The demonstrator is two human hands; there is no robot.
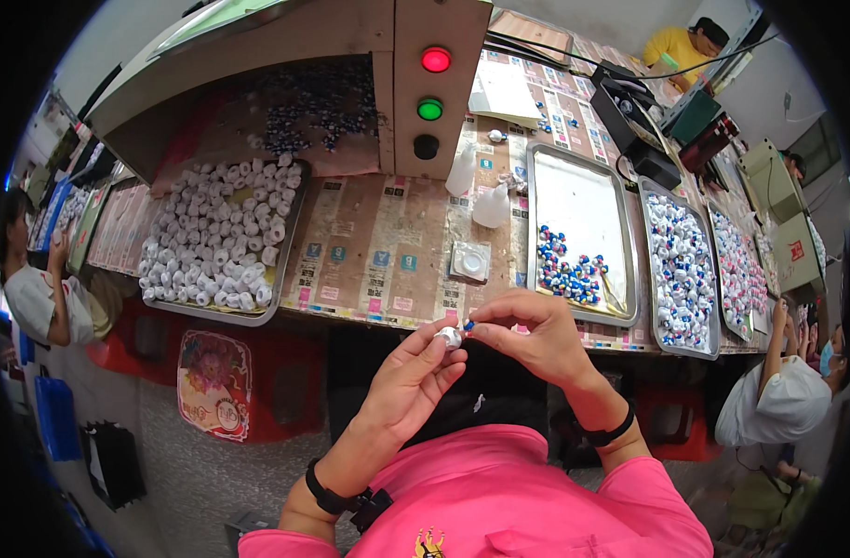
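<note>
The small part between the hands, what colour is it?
The small part is white, with a blue bit at its right end; the head view shows it best.

my fingers [451, 327] pinch a glossy white plastic piece [452, 337]; at 1 o'clock, metal tray [581, 186], dull sheen; tabletop [369, 242] matt, paper-labelled.

Left hand [408, 377], right hand [527, 337] raised together, fingers pinched, fingertips meeting
</note>
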